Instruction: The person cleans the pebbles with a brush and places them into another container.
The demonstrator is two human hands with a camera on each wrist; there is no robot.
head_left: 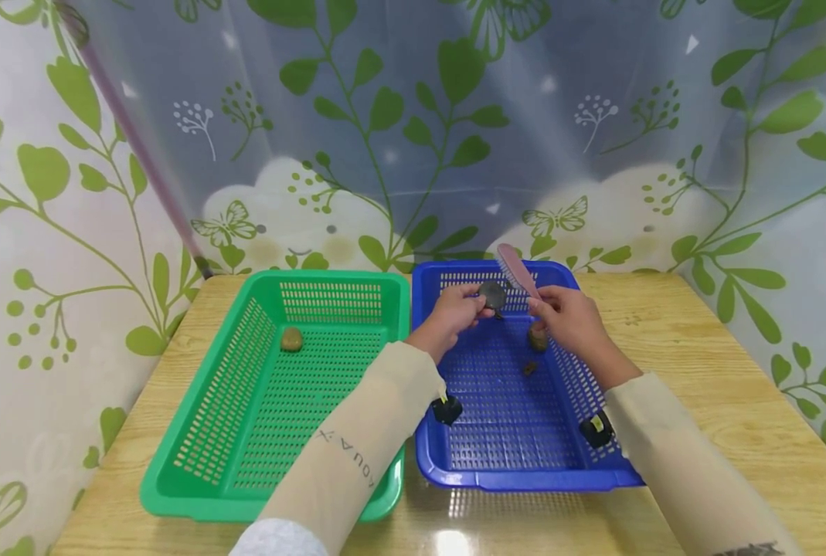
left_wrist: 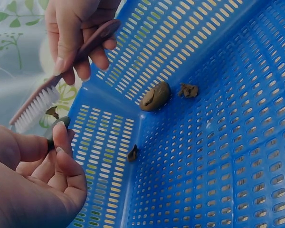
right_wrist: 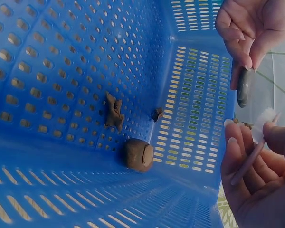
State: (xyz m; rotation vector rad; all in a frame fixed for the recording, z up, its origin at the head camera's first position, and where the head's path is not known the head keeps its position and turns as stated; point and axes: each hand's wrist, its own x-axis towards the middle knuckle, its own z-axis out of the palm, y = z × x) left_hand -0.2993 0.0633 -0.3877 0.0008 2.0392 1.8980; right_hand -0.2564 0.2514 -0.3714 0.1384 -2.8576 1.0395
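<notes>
Over the far end of the blue basket [head_left: 503, 417], my left hand [head_left: 454, 315] pinches a dark, flat rounded stone [head_left: 492, 295] between thumb and fingers. My right hand [head_left: 571, 320] grips a pink brush [head_left: 517, 270] by its handle, and its white bristles [left_wrist: 42, 105] face the stone. Between bristles and stone shows a small brown scrap [left_wrist: 52, 112]. Below the hands, a brown stone [left_wrist: 155, 96] with a patch of mud on it lies in the basket's corner. Beside it is a crumbly brown clod [left_wrist: 187, 90], and a smaller bit [left_wrist: 132, 153] lies by the end wall.
To the left stands a green basket [head_left: 197, 506] with one tan stone [head_left: 291, 340] inside. Both baskets sit side by side on a wooden table [head_left: 691, 386]. A leaf-patterned curtain [head_left: 413, 154] hangs right behind them.
</notes>
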